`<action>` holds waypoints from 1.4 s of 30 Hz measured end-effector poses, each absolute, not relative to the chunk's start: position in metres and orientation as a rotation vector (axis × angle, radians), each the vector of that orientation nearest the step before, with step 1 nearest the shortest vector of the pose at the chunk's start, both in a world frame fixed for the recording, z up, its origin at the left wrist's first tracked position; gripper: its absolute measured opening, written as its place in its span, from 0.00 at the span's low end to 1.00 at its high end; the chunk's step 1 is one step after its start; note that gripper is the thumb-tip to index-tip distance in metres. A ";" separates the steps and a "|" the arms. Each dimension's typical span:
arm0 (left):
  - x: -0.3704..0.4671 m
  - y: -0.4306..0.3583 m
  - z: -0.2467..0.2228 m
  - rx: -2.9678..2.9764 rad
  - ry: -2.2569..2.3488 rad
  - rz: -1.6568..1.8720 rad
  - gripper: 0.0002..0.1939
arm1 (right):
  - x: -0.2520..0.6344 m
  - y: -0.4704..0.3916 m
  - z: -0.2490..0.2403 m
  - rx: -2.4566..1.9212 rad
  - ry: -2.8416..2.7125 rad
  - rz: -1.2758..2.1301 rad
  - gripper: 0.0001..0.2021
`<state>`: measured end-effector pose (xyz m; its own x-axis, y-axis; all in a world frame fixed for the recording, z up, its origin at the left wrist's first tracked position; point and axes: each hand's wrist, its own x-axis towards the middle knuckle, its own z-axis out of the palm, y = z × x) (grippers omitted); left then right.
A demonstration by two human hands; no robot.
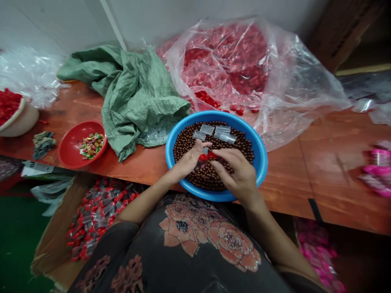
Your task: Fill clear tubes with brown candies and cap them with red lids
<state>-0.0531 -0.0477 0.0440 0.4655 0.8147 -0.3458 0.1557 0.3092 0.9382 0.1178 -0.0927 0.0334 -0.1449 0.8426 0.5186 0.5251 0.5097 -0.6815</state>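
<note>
Head view: over brown beads (207, 179) at the frame's centre, the left hand (191, 159) pinched a small red piece (203, 157); right hand (241, 173) fingers curved half open beside it, their grip unclear. A loose pinch risked dropping it among the beads.

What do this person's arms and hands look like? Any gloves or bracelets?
The left grip and right grip are bare hands: no gloves, and I see no bracelets. The forearms are bare too. Dark sleeves stop near the elbows, matching the dark top with pinkish flowers.
</note>
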 end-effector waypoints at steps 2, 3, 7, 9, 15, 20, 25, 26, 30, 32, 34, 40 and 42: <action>-0.052 -0.048 0.041 1.249 1.068 0.604 0.41 | 0.111 -0.093 0.031 -1.072 -1.974 0.319 0.23; -0.051 -0.049 0.040 1.259 1.081 0.628 0.41 | 0.109 -0.093 0.028 -1.064 -2.020 0.291 0.29; -0.047 -0.056 0.041 1.274 1.135 0.645 0.39 | 0.106 -0.090 0.019 -1.132 -2.118 0.211 0.43; -0.046 -0.059 0.041 1.281 1.129 0.677 0.36 | 0.107 -0.089 0.018 -1.150 -2.141 0.191 0.43; -0.049 -0.062 0.030 0.968 0.857 0.723 0.33 | 0.111 -0.090 0.025 -1.130 -2.016 0.330 0.41; -0.050 -0.063 0.030 0.904 0.615 0.739 0.51 | 0.113 -0.092 0.024 -1.131 -1.980 0.418 0.42; -0.047 -0.068 0.030 1.090 0.713 0.822 0.46 | 0.118 -0.093 0.024 -1.165 -2.067 0.256 0.40; -0.046 -0.069 0.029 1.140 0.755 0.828 0.44 | 0.119 -0.093 0.024 -1.183 -2.102 0.217 0.39; -0.044 -0.072 0.032 1.335 0.928 0.860 0.40 | 0.118 -0.092 0.029 -1.216 -2.180 0.019 0.34; -0.043 -0.071 0.035 1.375 1.005 0.924 0.34 | 0.115 -0.090 0.031 -1.182 -2.181 -0.068 0.30; -0.040 -0.069 0.037 1.366 1.074 0.993 0.29 | 0.112 -0.088 0.031 -1.151 -2.185 -0.138 0.28; -0.036 -0.070 0.029 1.375 1.125 1.048 0.23 | 0.103 -0.090 0.018 -1.085 -2.183 -0.290 0.29; -0.038 -0.074 0.028 1.343 1.136 1.036 0.23 | 0.100 -0.094 0.018 -1.118 -2.201 -0.194 0.31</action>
